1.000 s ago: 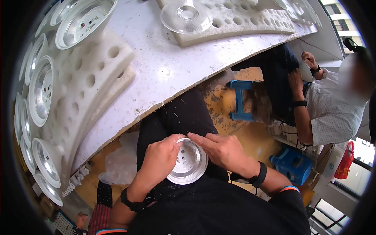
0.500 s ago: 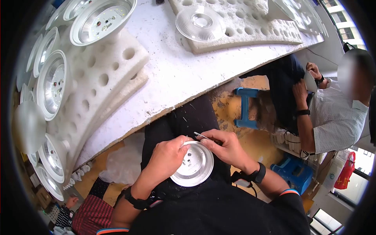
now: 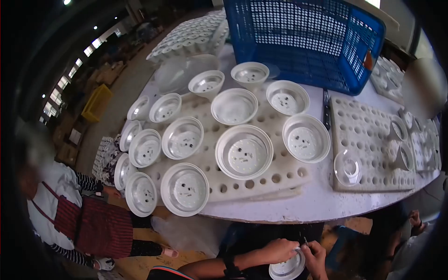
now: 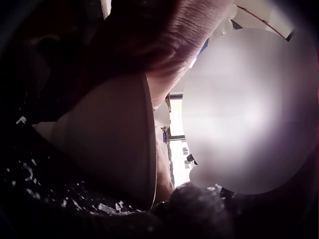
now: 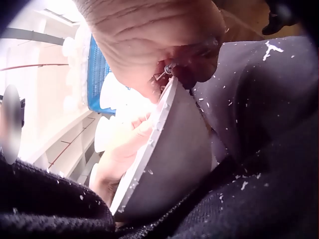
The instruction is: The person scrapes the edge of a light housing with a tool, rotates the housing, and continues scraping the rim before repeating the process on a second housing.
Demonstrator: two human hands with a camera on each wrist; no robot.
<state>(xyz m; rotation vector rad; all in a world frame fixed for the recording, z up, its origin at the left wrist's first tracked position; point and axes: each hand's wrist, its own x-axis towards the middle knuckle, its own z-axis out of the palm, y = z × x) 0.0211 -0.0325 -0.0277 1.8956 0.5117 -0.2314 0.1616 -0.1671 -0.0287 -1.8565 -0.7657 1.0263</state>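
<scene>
Low in the head view, a white lamp cup (image 3: 285,270) rests in the lap, its open side up. My left hand (image 3: 279,251) grips its upper rim. My right hand (image 3: 315,257), at the rim's right side, pinches a small thin tool (image 3: 305,241). The cup's cone (image 4: 112,134) stands below the left hand (image 4: 169,45) in the left wrist view. In the right wrist view, a small metal tip (image 5: 168,69) shows between the curled fingers of my right hand (image 5: 154,35), just above the cup's edge (image 5: 159,122). White shavings lie on the dark clothing.
On the table (image 3: 280,212), several lamp cups (image 3: 245,152) stand in a white foam block (image 3: 261,182). A blue basket (image 3: 298,70) lies behind; a second foam block (image 3: 364,140) with a clear lens (image 3: 347,168) is right. One person (image 3: 102,224) is at left, another at right.
The head view has swung up and left, bringing the basket and more lamp cups into sight. Both hands stay at the cup's rim; the small tool stays pinched in my right hand.
</scene>
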